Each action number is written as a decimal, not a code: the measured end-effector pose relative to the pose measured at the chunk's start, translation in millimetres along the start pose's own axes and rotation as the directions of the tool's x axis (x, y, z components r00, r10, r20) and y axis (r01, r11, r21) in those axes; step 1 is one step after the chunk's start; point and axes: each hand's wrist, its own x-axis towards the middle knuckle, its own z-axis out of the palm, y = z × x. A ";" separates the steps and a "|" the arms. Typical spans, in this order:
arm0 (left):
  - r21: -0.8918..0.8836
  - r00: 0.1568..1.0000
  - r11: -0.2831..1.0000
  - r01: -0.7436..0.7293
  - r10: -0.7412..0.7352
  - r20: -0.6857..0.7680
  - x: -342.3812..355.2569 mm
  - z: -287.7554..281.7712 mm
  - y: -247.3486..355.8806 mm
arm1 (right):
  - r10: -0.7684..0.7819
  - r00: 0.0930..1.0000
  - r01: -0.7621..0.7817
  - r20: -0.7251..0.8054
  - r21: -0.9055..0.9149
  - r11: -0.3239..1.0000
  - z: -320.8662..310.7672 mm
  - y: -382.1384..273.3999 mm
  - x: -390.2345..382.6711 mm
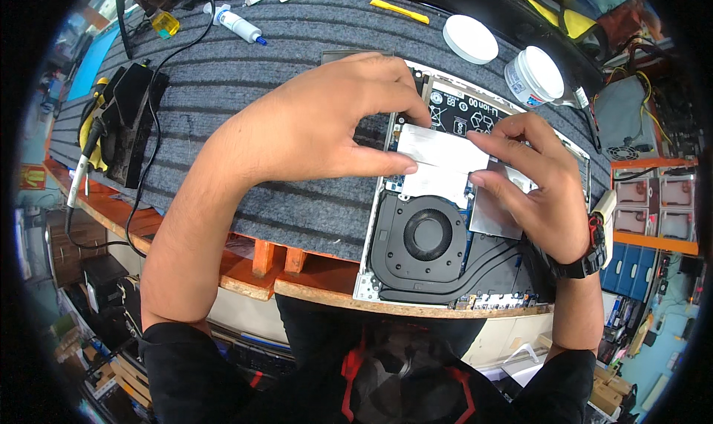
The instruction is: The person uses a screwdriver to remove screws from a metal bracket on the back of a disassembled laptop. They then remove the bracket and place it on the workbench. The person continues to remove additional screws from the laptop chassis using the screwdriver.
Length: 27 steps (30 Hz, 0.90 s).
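An opened laptop (366,283) lies at the mat's front edge with its inside facing up. Above its board is a thin silver metal plate (444,148), held by both hands. My left hand (334,123) has thumb and fingertips at the plate's left end. At the right end, my right hand (541,168) pinches the edge between thumb and fingers. A black round fan (428,235) sits just nearer to me, with dark heat pipes (483,277) curving right. The black battery (445,106) shows behind the plate. Partly under my right hand is another silver sheet (492,214).
A white jar (535,76) and its lid (471,39) stand beyond the laptop. A yellow pry tool (399,11) and a white syringe (239,25) lie at the back. At left, a soldering iron (87,153) rests by a black stand (134,123), its cable crossing the striped mat (200,201).
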 end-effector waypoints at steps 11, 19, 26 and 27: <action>0.013 1.000 1.000 -0.006 0.006 0.010 0.4 4.5 3.0 | -0.007 1.000 0.007 -0.007 -0.003 1.000 3.1 1.5 0.6; 0.032 1.000 0.999 0.008 -0.007 -0.013 -1.7 10.9 5.1 | -0.015 1.000 0.015 0.023 0.011 1.000 3.6 2.0 3.2; 0.043 0.999 0.999 0.032 -0.032 0.012 -2.9 11.5 5.2 | -0.014 0.999 0.014 0.047 0.003 1.000 3.7 4.4 3.8; 0.035 0.999 0.999 0.036 -0.036 0.013 -3.1 11.8 4.9 | -0.015 0.999 0.015 0.044 0.006 1.000 4.3 4.9 4.0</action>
